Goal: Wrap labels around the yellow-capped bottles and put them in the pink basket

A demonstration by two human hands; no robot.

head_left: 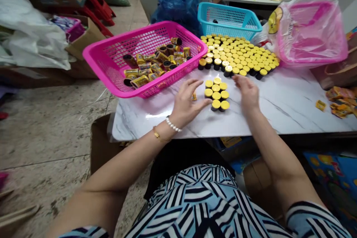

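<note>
On the white marbled table (167,122) stands a small block of black canisters with yellow lids (216,88), set upright in tight rows. My left hand (186,100) is just left of this block, thumb and fingers spread; its thumb tip is close to a front canister, and I cannot tell if it touches. A small orange printed piece (193,96) shows behind that hand. To the right of the block, my right hand (247,91) hovers with loosely bent fingers, slightly blurred, and nothing shows in it. Behind both hands spreads a large group of similar upright canisters (240,57).
A pink basket (103,81) holding several loose canisters overhangs the table's left edge. Behind the large group are a blue basket (230,29) and a plastic-wrapped pink basket (312,59). Orange wrapped pieces (341,102) lie at the right. A blue plastic bag (175,3) stands beyond.
</note>
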